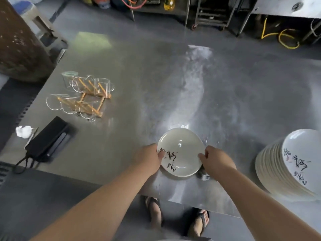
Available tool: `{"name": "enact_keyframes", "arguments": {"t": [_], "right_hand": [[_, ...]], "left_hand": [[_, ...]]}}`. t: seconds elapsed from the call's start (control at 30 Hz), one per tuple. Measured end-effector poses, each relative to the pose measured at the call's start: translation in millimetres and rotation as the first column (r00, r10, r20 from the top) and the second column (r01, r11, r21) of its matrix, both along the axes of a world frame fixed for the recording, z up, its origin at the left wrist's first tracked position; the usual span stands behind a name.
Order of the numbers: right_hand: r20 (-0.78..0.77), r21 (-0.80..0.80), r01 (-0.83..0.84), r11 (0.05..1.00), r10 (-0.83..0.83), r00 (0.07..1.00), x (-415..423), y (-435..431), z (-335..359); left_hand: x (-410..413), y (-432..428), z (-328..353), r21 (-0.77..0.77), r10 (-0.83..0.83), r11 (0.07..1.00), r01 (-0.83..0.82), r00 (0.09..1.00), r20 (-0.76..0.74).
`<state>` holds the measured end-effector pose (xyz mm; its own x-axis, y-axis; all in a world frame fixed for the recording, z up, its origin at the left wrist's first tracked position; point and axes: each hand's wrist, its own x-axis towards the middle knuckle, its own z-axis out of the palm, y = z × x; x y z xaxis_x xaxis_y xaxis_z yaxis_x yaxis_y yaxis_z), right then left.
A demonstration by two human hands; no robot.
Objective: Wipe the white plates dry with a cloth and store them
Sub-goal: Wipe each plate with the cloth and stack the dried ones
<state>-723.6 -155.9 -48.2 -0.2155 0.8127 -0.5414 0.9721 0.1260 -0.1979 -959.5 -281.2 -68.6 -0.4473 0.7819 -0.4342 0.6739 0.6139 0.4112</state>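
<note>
Gripping 1 white plate (182, 153) from both sides, the hands hold it just above the near edge of the steel table (139, 75). The left hand (149, 158) pinches the left rim, thumb lying on the upper face beside the black brush lettering. The right hand (216, 160) curls over the right rim, fingertips on the plate's face. Tucked under the right hand is a grey wad (203, 175). It may be the drying cloth, but it is too blurred to say, and whether the hand also holds it I cannot tell.

The plate's face shows small bright glints, which could be water or only reflected light.

To the right, near the table's edge, leans a tall stack of plates (271, 171) with the same lettering. Whether these are wiped or waiting cannot be read from here. No shelf or cupboard for storing is in sight.

My judgement: the work is somewhere in its middle, with 1 plate in hand and many more to deal with, and storing not yet done.

Farther left on the table stand a wooden rack (83, 101) hung with clear glasses, a black case (48, 140) with a cord, and a crumpled white tissue (23, 131).
</note>
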Motion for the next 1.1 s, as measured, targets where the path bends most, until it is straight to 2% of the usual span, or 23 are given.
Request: {"name": "enact_keyframes", "arguments": {"t": [0.1,0.2,0.27,0.3,0.33,0.37,0.43,0.5,0.6,0.73,0.8,0.83,0.87,0.9,0.97,1.03,1.1], "right_hand": [[-0.061,-0.014,0.043,0.999,-0.044,0.997,2,-3,8],[-0.167,0.019,0.106,0.994,-0.101,0.981,3,-5,32],[-0.239,0.043,0.149,0.988,-0.135,0.962,2,-3,58],[-0.275,0.067,0.168,0.983,-0.144,0.951,1,-2,74],[-0.316,0.089,0.185,0.979,-0.149,0.937,-1,-1,92],[-0.358,0.100,0.198,0.975,-0.150,0.922,-4,-2,112],[-0.400,0.131,0.181,0.975,-0.115,0.909,-9,-3,154],[-0.392,0.235,0.150,0.960,-0.048,0.919,-12,-3,193],[-0.488,0.292,0.205,0.934,-0.039,0.872,-19,-2,250],[-0.706,0.244,0.282,0.928,-0.030,0.708,-34,-10,311],[-0.811,0.216,0.292,0.932,0.005,0.586,-48,-19,322],[-0.822,0.238,0.276,0.931,0.042,0.567,-56,-26,321],[-0.790,0.301,0.240,0.923,0.100,0.605,-63,-31,318],[-0.702,0.399,0.177,0.900,0.175,0.690,-70,-37,309],[-0.401,0.583,-0.022,0.812,0.311,0.862,-81,-50,286],[-0.214,0.599,-0.139,0.789,0.324,0.921,-92,-67,268],[-0.165,0.652,-0.160,0.741,0.344,0.924,-96,-77,259]], "left_hand": [[-7,0,4,0.020,-0.021,1.000,0.020,1.000,0.018],[-14,3,26,0.128,0.041,0.990,-0.051,0.996,0.081],[-20,11,51,0.226,0.051,0.968,-0.107,0.969,0.241],[-22,16,69,0.264,0.054,0.950,-0.166,0.922,0.383],[-24,21,90,0.258,0.079,0.928,-0.269,0.818,0.569],[-27,26,110,0.216,0.100,0.897,-0.385,0.655,0.749],[-35,35,146,0.130,0.072,0.853,-0.506,0.360,0.930],[-44,42,174,0.143,0.013,0.834,-0.534,0.278,0.961],[-49,45,204,0.190,-0.072,0.838,-0.511,0.241,0.968],[-44,43,224,0.191,-0.124,0.822,-0.536,0.158,0.980],[-41,38,233,0.194,-0.143,0.821,-0.536,0.136,0.980],[-39,34,238,0.204,-0.157,0.823,-0.530,0.133,0.979],[-38,31,243,0.214,-0.168,0.824,-0.525,0.134,0.977],[-36,27,248,0.222,-0.176,0.826,-0.518,0.137,0.975],[-33,19,257,0.234,-0.194,0.829,-0.508,0.132,0.972],[-34,12,265,0.260,-0.221,0.830,-0.493,0.137,0.966],[-37,6,271,0.289,-0.243,0.833,-0.472,0.158,0.957]]}}
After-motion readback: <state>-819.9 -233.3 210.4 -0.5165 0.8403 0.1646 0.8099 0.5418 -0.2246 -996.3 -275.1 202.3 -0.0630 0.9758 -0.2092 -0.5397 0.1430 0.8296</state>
